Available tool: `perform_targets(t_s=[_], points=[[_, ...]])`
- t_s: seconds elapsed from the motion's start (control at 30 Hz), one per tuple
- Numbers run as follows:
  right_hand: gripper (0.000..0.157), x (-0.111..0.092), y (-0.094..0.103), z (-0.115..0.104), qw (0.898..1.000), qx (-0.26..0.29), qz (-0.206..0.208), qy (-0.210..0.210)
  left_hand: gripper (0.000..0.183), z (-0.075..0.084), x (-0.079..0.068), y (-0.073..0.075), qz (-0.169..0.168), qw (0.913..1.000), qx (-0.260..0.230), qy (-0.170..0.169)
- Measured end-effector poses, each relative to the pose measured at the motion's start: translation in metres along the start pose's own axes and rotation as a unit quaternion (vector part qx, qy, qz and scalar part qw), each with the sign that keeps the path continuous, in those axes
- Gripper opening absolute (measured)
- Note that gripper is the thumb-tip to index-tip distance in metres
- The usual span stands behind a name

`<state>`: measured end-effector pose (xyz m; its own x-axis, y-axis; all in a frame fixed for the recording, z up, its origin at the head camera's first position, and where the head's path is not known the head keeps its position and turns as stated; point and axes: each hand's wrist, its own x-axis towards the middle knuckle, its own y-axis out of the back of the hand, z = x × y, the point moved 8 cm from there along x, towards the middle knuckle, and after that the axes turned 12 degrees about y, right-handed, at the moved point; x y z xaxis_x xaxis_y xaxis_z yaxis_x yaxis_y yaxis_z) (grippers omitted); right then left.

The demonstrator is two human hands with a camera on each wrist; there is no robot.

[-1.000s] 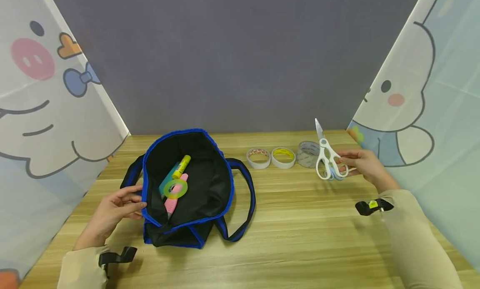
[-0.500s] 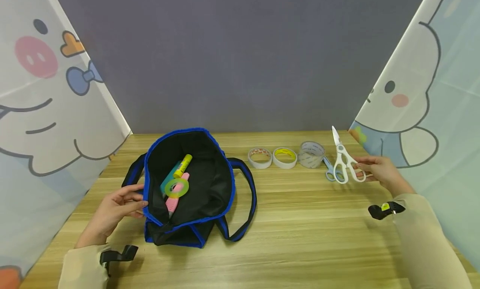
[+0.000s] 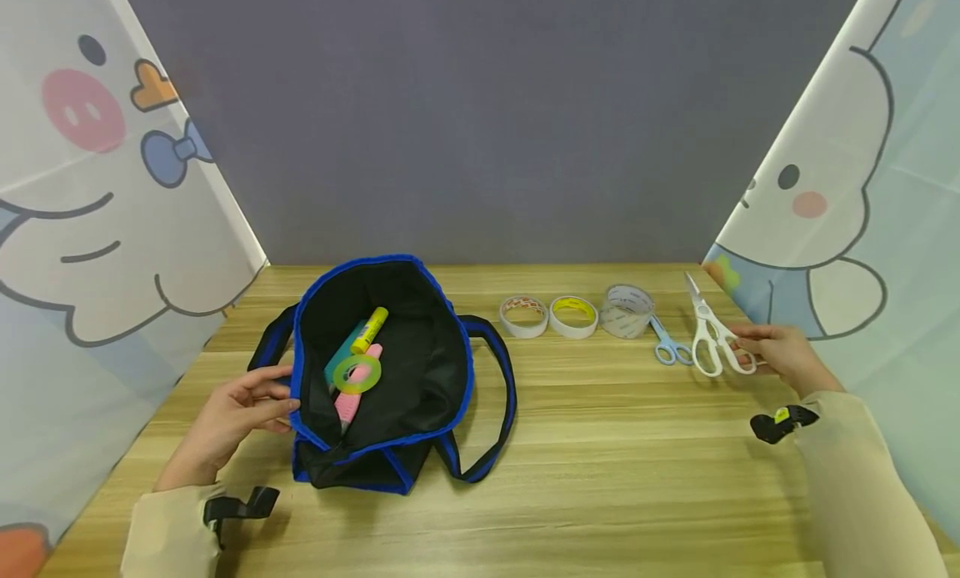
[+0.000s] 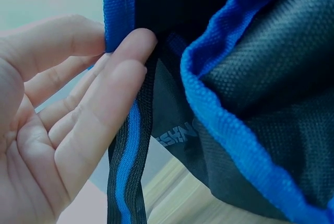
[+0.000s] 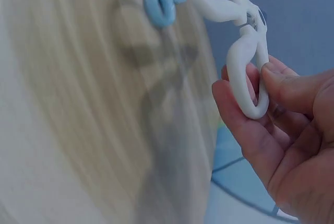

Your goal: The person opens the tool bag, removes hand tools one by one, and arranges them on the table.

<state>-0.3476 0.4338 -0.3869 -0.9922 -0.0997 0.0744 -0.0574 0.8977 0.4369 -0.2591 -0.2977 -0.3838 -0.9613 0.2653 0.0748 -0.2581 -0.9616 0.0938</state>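
Observation:
At the left of the head view, a black bag [image 3: 427, 369] with blue edging stands with its mouth facing up. My left hand [image 3: 225, 432] pinches the bag's left rim; in the left wrist view, the thumb and fingers meet around the blue edging [image 4: 120, 10], next to a striped strap [image 4: 125, 156]. Inside lie a yellow glue stick [image 3: 370, 330], a green tape roll [image 3: 371, 376], a pink-handled cutter [image 3: 347, 406] and a flat teal item [image 3: 341, 353]. At the right, my right hand [image 3: 787, 357] holds white scissors [image 3: 702, 309] by one handle loop [image 5: 238, 70], blades pointing away.
Along the back of the wooden table [image 3: 600, 444] stand two white-edged tape rolls, one brown-printed [image 3: 525, 331] and one yellow-cored [image 3: 573, 331]. A wide clear tape roll [image 3: 627, 321] follows, with light blue scissors [image 3: 662, 334] beside it. A grey panel [image 3: 480, 128] closes the back.
My right hand has carried the white scissors right and lower, away from the clear tape roll, uncovering the light blue scissors. My left hand keeps its hold on the bag's rim.

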Motion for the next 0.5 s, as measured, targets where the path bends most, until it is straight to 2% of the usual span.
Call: perform_targets(t_s=[0.13, 0.37, 0.5], points=[[0.043, -0.001, 0.005, 0.012, 0.999, -0.041, -0.002, -0.016, 0.053, 0.001, 0.001, 0.000, -0.005, 1.0000, -0.002, -0.007], [0.043, -0.004, 0.013, 0.030, 0.996, -0.060, -0.009, -0.064, 0.054, 0.002, 0.001, -0.003, -0.008, 0.9999, -0.007, -0.012], [0.037, -0.004, 0.014, 0.034, 0.995, -0.064, -0.007, -0.074, 0.055, 0.002, 0.001, -0.003, -0.004, 0.9999, -0.003, -0.011]])
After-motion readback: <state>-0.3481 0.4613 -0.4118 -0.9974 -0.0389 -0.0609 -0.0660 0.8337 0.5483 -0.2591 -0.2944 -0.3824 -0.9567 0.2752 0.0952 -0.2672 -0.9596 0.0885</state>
